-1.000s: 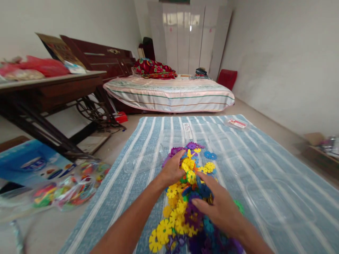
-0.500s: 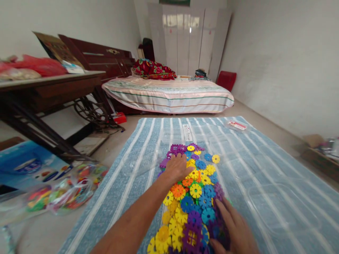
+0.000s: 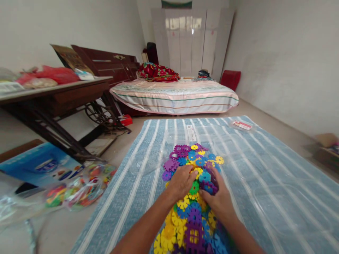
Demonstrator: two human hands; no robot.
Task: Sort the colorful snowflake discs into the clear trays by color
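A pile of colourful plastic snowflake discs (image 3: 191,158) in yellow, blue, purple, orange and green lies on a blue striped mat (image 3: 251,169) on the floor. My left hand (image 3: 182,181) rests palm down on the middle of the pile, fingers spread over the discs. Beside it, my right hand (image 3: 218,199) also lies flat on the discs, fingers pointing toward the left hand. Neither hand has lifted a piece. More discs spread toward me, between my forearms.
A clear bag of more colourful pieces (image 3: 76,188) and a blue box (image 3: 39,167) lie on the floor at left, beside a dark wooden table (image 3: 53,93). A bed (image 3: 174,95) stands behind the mat, a wardrobe (image 3: 189,38) beyond it. A small packet (image 3: 241,125) sits at the mat's far right corner.
My left hand slid back toward me over the pile. My right hand moved forward from the near edge to beside the left. The discs have been spread flatter.
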